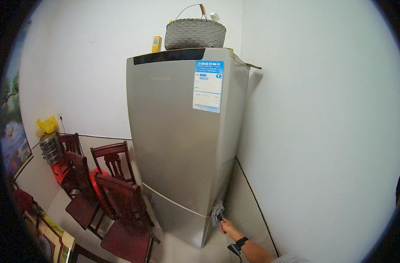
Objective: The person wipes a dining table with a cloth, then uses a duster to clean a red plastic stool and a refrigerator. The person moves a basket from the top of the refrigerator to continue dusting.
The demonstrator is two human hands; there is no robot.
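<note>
My right hand (228, 228) is closed around the dark handle of a grey fluffy duster (217, 212). The duster's head lies against the lower right side of a tall silver refrigerator (173, 131), close to the seam between its upper and lower doors. A dark band with a small device (233, 249) hangs at my right wrist. A blue and white energy label (208, 86) is stuck on the upper door. My left hand is out of view.
Dark red wooden chairs (127, 235) stand left of the refrigerator. On its top are a grey woven basket (195, 33) and a yellow box (156, 44). A white wall (311, 115) rises close on the right. Part of a table (66, 241) shows at lower left.
</note>
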